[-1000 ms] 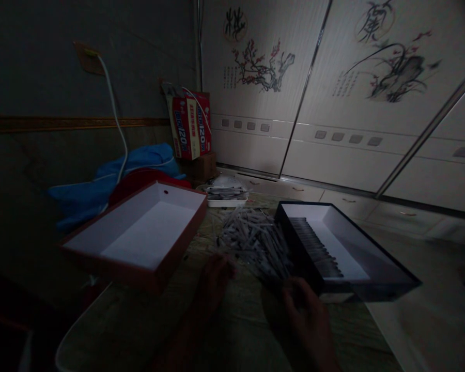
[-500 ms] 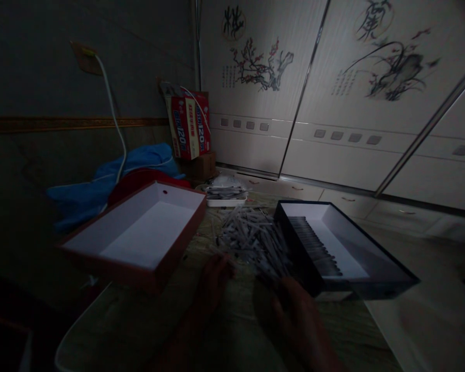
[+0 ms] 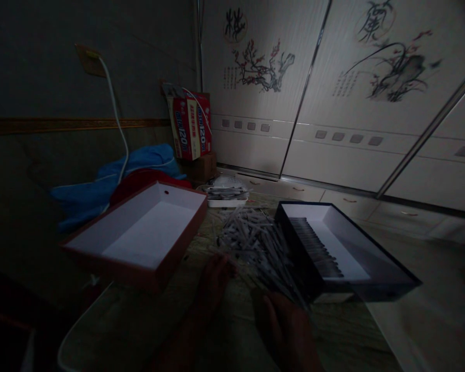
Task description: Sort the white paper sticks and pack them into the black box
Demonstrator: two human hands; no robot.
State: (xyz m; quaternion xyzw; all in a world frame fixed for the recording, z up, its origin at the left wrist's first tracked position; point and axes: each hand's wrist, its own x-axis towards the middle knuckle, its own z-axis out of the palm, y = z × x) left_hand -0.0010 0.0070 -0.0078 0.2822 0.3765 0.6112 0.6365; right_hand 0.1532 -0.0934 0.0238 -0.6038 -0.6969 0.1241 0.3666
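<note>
A loose pile of thin, pale see-through sticks (image 3: 251,235), perhaps pen parts, lies in the middle of the table. My left hand (image 3: 216,276) rests at the pile's near left edge, its fingers curled together. Whatever they pinch is too dark and small to name. Just in front of the pile, my right hand (image 3: 289,323) is bent with its fingers closed; their inner side is hidden. Several sticks lie close beyond its fingertips. Right of the pile, a dark-rimmed box (image 3: 375,289) holds a neat row of similar sticks (image 3: 318,248) along its left side.
A red-brown box (image 3: 158,274) with a white inside stands at the left. Behind the pile is a white tray (image 3: 227,203) of sticks. Blue cloth (image 3: 85,191) and a red carton (image 3: 189,126) are near the wall, below a white cable (image 3: 116,111). The room is dim.
My right hand has drawn back slightly, toward me and to the left, showing more sticks beside the dark box. The left hand has barely shifted.
</note>
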